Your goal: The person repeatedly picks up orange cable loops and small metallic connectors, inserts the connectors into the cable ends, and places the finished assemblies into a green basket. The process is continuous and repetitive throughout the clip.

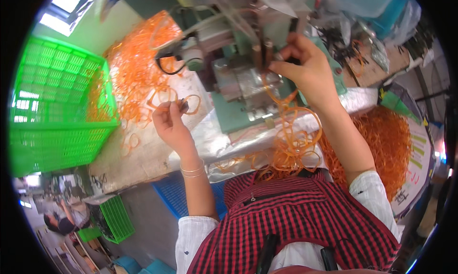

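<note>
My left hand (172,126) pinches a thin orange plastic loop (194,105), with a small dark bit at the fingertips. It is held over the worktop, left of a bench machine (236,80) with a metal clamping block and a green base. My right hand (307,71) reaches to the machine's metal block, thumb and fingers closed around an orange plastic piece (268,89) that hangs from the block. How that piece sits in the block is hidden by the fingers and blur. Below my right hand, a cluster of orange loops (293,140) lies at the bench's front edge and my lap.
A heap of orange loops (138,54) covers the worktop at the back left, beside a green crate (62,135). To the right stands a round container (410,178) full of orange pieces. A blue basket (171,197) is below the bench; plastic bags (377,49) lie at the back right.
</note>
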### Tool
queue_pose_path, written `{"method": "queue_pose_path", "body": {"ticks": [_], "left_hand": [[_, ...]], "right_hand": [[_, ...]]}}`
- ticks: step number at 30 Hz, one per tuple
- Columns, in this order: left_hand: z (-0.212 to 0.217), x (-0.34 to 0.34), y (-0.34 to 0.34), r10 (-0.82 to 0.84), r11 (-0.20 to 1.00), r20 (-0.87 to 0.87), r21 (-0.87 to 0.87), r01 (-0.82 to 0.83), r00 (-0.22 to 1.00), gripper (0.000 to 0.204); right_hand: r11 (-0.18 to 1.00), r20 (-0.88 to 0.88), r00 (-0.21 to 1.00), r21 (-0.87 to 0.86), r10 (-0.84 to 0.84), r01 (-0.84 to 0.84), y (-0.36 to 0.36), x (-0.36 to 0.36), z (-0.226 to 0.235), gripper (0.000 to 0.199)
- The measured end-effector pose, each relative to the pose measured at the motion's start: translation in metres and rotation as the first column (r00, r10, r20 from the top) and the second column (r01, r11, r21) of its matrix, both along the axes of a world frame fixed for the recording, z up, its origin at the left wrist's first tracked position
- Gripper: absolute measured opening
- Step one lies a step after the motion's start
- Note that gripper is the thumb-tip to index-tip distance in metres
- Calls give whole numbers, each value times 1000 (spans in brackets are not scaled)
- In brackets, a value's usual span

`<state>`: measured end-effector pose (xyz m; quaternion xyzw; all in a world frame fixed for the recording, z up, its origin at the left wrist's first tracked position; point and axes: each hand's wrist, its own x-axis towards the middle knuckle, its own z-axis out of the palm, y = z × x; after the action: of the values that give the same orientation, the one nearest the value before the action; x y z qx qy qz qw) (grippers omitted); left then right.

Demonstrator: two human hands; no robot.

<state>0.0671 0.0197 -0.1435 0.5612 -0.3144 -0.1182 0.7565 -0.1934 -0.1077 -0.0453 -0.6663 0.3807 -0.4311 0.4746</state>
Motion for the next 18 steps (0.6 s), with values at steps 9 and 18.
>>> {"method": "queue_pose_path", "body": {"ticks": [9,18], "left_hand": [[146,-60,-32,-104,938,442,-254,235,891,9],[111,-90,-13,-235,829,870,-54,557,434,14]], "right_hand": [[980,374,927,175,27,-99,16,14,5,48],[979,-179,976,-186,-122,89,28,-59,-20,34]]}}
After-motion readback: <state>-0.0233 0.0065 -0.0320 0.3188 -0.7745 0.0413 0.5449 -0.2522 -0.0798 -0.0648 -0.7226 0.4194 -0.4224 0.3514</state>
